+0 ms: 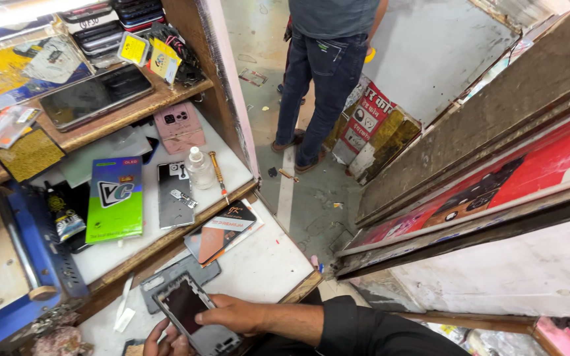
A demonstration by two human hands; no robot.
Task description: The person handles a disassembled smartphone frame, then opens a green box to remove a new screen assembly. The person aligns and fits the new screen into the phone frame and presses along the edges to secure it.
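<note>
Holding a phone frame (192, 315) at the near edge of the white counter (265, 264), the right hand (242, 315) lies across its right side with the fingers (214, 318) curled over the rim and closed on it; the left hand (166, 341) comes up from beneath at the bottom edge of the view, its fingers touching the frame's near end, though whether they close on it I cannot tell, since most of that hand is cut off.

The frame shows a dark panel in its upper half and sits tilted, partly over a grey flat piece (179, 273) that lies on the counter; a small white strip (125, 310) lies just to its left, and an orange and black booklet (222, 232) sits further back.

The frame hangs close to the counter's near edge, so a loose grip could let it slide off toward the floor (305, 198); pressing hard on the dark panel could crack it, as it looks thin; the screwdriver (219, 175) and small bottle (199, 168) on the shelf behind stand near that shelf's edge and could roll or tip if knocked.

A second person's legs (315, 86) stand on the floor beyond; a green box (116, 198) and a grey phone back (174, 194) lie on the same shelf; the left hand's thumb, the frame's near end and whatever lies under it are hidden.
</note>
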